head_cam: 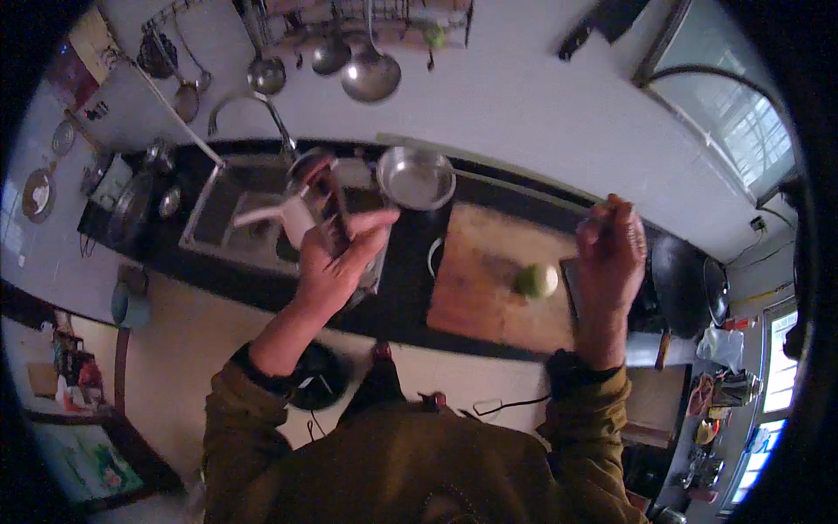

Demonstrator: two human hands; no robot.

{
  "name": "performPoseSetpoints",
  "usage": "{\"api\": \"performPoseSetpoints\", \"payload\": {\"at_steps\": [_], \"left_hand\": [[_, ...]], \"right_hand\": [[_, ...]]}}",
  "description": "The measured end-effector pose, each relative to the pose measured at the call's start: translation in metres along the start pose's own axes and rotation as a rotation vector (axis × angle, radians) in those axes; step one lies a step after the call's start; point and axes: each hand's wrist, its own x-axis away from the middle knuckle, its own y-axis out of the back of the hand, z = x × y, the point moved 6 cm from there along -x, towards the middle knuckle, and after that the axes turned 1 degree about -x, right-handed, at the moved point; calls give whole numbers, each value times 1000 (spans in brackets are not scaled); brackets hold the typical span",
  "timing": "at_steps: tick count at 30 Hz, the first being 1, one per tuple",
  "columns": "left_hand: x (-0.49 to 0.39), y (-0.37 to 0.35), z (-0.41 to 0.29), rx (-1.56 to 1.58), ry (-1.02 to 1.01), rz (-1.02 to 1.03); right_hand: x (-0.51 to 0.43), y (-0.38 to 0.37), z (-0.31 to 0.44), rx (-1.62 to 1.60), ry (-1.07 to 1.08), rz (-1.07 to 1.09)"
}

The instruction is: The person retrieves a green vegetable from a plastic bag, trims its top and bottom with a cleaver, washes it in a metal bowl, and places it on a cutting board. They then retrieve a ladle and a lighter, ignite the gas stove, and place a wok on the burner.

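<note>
My left hand is raised over the sink side of the counter, gripping a blurred kitchen tool with a pale handle and dark reddish parts. Its exact kind is unclear. A round green vegetable or fruit, pale on its right side, rests on the wooden cutting board. Beyond the board's right edge, my right hand is lifted with its fingers bunched. Blur hides whether anything is between them.
A steel bowl stands behind the board. The sink with its curved tap lies left; a dark wok is at right. Ladles and a cleaver hang on the wall. A black round bin is below the counter.
</note>
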Motion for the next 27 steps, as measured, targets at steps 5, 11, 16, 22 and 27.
{"api": "performPoseSetpoints", "payload": {"at_steps": [5,11,16,22,27], "left_hand": [[46,-72,12,220,321,-146],[98,-72,26,623,427,-276],[142,-34,8,58,366,-86],[226,-71,23,-344,125,381],[300,-45,38,-326,327,355]], "right_hand": [[78,55,-8,99,-9,31],[144,80,-10,548,-150,258],[180,82,-15,744,-351,273],[266,36,-90,554,-548,449],[321,8,-141,536,-467,586]]}}
